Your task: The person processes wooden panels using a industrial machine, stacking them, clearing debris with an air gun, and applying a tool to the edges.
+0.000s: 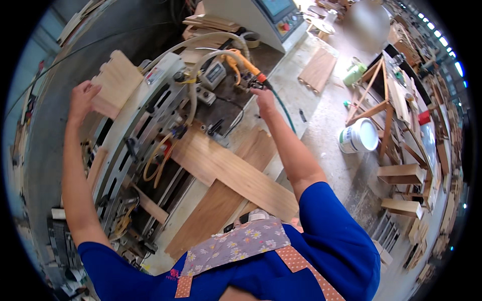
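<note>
My left hand (83, 102) is raised at the left, thumb and fingers closed on the edge of a pale wooden board (119, 80) with a notched, wavy end. That board leans against the long metal machine frame (131, 100). My right hand (264, 102) reaches forward past the machine's controls, fingers closed at a small dark metal part (251, 85); what they grip is too small to make out. Just beyond its fingertips lies an orange-handled air gun (247, 64) with a green hose (284, 104).
Long wooden planks (236, 173) lie crossed before me. A control cabinet (251, 20) with a screen stands ahead, near a tape roll (250, 39) and a small grey control box (213, 74). On the floor at right are a white bucket (359, 136) and a wooden frame (374, 95).
</note>
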The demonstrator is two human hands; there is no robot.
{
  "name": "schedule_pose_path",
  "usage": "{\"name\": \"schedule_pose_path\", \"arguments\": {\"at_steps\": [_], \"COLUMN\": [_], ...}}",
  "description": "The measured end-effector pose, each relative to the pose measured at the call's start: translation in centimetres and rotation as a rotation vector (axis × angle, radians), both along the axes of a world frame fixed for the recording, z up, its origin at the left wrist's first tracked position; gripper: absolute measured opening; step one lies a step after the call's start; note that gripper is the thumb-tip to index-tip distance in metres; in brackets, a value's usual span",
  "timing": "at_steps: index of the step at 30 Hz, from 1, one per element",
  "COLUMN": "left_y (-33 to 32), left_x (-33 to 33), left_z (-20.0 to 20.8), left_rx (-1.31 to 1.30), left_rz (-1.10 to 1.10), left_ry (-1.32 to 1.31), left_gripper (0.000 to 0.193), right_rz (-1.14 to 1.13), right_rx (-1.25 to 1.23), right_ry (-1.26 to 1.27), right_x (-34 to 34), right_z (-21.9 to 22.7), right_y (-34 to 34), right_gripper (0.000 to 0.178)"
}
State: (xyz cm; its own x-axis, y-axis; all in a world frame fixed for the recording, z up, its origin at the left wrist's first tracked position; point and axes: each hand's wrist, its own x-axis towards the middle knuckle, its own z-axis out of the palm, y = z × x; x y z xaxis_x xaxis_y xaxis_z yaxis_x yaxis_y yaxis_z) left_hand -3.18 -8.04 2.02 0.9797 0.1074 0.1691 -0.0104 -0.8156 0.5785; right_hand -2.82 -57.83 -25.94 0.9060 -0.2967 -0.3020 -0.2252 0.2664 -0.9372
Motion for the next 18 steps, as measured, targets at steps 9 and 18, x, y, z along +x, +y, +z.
{"name": "schedule_pose_path", "arguments": {"at_steps": [9, 18], "left_y": [3.0, -4.6], "left_x": [1.8, -7.0], "left_z": [-1.8, 8.8], "left_rx": [-0.075, 0.396], "left_rz": [-0.001, -0.060], "left_ry": [0.030, -0.397], "left_gripper": [0.024, 0.032], "right_rz": [-0.049, 0.432], "right_rx": [0.196, 0.564], "right_ry": [0.048, -0.037], "right_x": [1.2, -4.8], "right_z": [0.6, 10.0], "right_y": [2.1, 4.5], "right_gripper": [0.043, 0.055]}}
